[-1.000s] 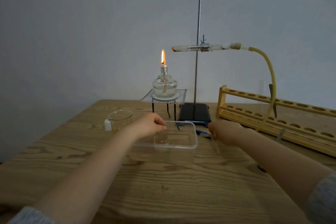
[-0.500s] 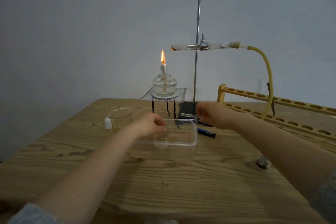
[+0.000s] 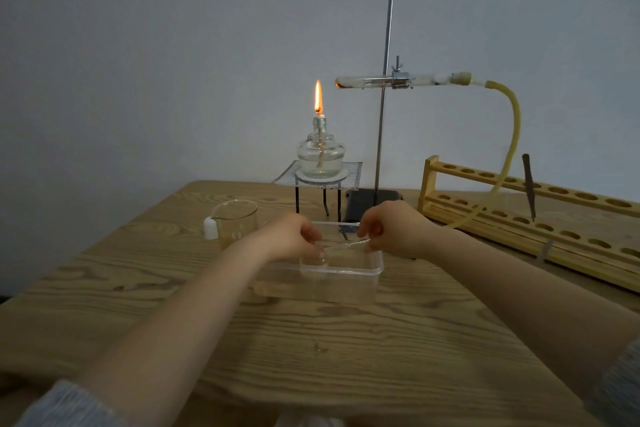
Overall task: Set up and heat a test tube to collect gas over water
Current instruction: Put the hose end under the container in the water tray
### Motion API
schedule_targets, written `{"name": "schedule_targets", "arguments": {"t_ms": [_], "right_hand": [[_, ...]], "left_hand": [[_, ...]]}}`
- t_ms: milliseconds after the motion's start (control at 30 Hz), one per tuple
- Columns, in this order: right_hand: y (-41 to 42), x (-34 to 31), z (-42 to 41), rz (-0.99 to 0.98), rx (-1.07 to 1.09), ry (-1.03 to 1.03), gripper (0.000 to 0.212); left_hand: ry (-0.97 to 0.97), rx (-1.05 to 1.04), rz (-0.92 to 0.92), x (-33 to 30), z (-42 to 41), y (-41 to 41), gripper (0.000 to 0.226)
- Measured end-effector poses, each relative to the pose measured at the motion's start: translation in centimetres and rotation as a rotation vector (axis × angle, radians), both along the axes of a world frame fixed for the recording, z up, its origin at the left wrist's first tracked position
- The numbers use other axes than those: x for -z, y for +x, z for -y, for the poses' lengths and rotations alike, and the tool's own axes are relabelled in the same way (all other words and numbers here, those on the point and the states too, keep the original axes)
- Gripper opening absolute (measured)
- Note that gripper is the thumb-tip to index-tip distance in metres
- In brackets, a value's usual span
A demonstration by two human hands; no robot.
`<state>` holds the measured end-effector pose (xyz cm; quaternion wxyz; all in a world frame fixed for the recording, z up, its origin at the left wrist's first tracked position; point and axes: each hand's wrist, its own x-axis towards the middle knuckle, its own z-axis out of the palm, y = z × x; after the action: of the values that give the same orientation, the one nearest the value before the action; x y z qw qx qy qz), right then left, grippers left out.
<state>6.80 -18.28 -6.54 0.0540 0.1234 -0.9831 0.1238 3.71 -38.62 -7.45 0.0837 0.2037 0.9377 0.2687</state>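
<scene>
Our left hand [image 3: 294,237] grips what looks like a small glass vessel [image 3: 313,262] in the plastic tub [image 3: 375,265]. At three o'clock of it, our right hand [image 3: 391,229] pinches a thin glass tube [image 3: 346,245].

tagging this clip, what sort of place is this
Probably a school chemistry lab bench: a lit alcohol lamp on a tripod, a test tube clamped on a retort stand, and a wooden test tube rack.

— What do the hands do?
— The left hand [image 3: 294,236] grips a small inverted glass vessel [image 3: 313,262] inside the clear rectangular plastic tub [image 3: 375,265]; the right hand [image 3: 391,232] pinches a thin glass tube [image 3: 349,245] over it.
— And behind them?
— A lit glass spirit lamp [image 3: 320,158], beside the horizontally clamped glass test tube [image 3: 367,82].
</scene>
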Motion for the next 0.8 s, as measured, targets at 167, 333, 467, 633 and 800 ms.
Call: {"name": "schedule_targets", "arguments": {"t_ms": [167,333,467,633,800], "right_hand": [[-0.3,-0.5,0.3,0.095,0.011,0.007,0.028],[-0.5,-1.0,0.2,0.171,0.004,0.076,0.026],[-0.2,-1.6,0.3,0.155,-0.015,0.100,0.024],[-0.5,-1.5,0.6,0.123,-0.001,0.233,0.021],[-1.0,-1.0,1.3,0.108,0.042,0.336,0.021]], "left_hand": [[-0.006,-0.014,0.002,0.2,0.1,-0.2,0.046],[-0.019,-0.015,-0.004,0.1,0.1,-0.3,0.040],[-0.027,-0.013,0.001,0.0,0.0,-0.2,0.038],[-0.037,-0.012,0.015,0.0,0.0,-0.3,0.042],[-0.048,-0.016,0.039,0.1,0.0,-0.6,0.047]]}}
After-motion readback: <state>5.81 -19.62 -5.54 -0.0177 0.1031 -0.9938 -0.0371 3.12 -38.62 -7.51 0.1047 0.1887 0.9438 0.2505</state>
